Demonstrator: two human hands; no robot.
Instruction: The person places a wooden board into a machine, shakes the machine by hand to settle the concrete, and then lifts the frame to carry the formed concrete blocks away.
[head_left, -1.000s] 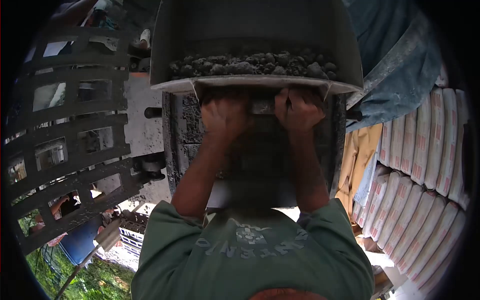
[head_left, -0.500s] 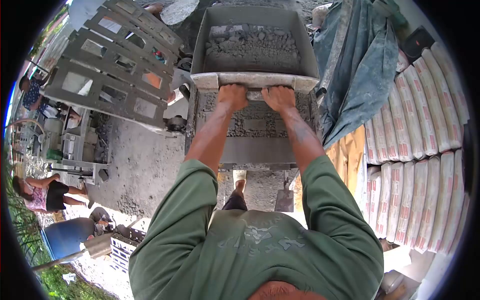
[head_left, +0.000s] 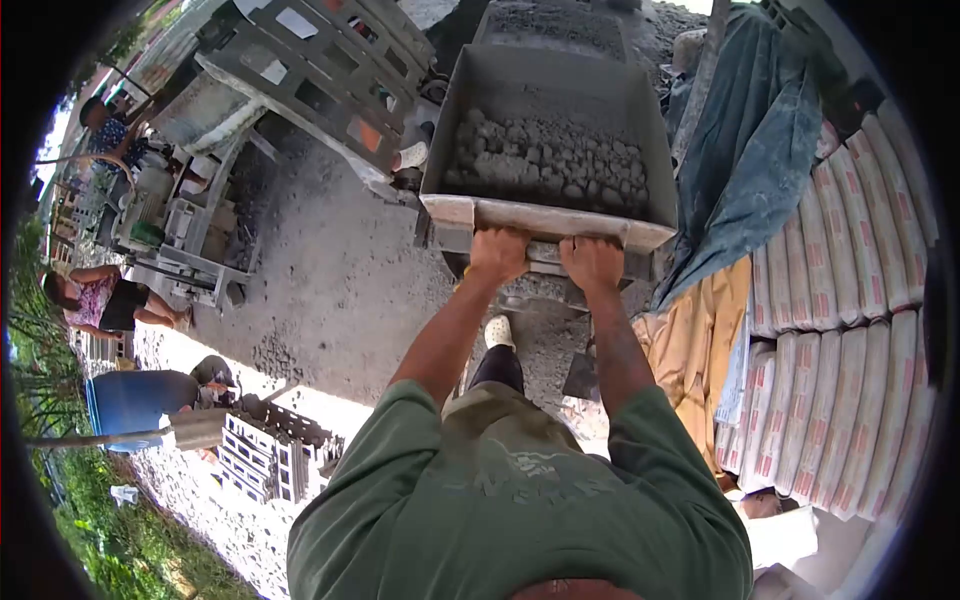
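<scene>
Both of my hands are closed on the near side of a large metal box (head_left: 545, 214), just under its pale front rim. My left hand (head_left: 500, 254) wraps round a bar at the left of centre. A short way to its right, my right hand (head_left: 592, 262) grips the same bar, and the two hands do not touch. Inside the box lies a heap of grey, lumpy material (head_left: 550, 155). Part of a metal frame shows beneath my hands.
Stacked bags (head_left: 830, 400) and a blue-green tarp (head_left: 750, 150) are at the right. A slatted frame (head_left: 330, 90) leans at the upper left. Two people (head_left: 105, 300) (head_left: 110, 130), a machine (head_left: 150, 215) and a blue barrel (head_left: 140, 400) are at the left.
The box has moved nearer to my body and to the right in view, with both hands still on it. Less of the frame below shows, and the surroundings have shifted.
</scene>
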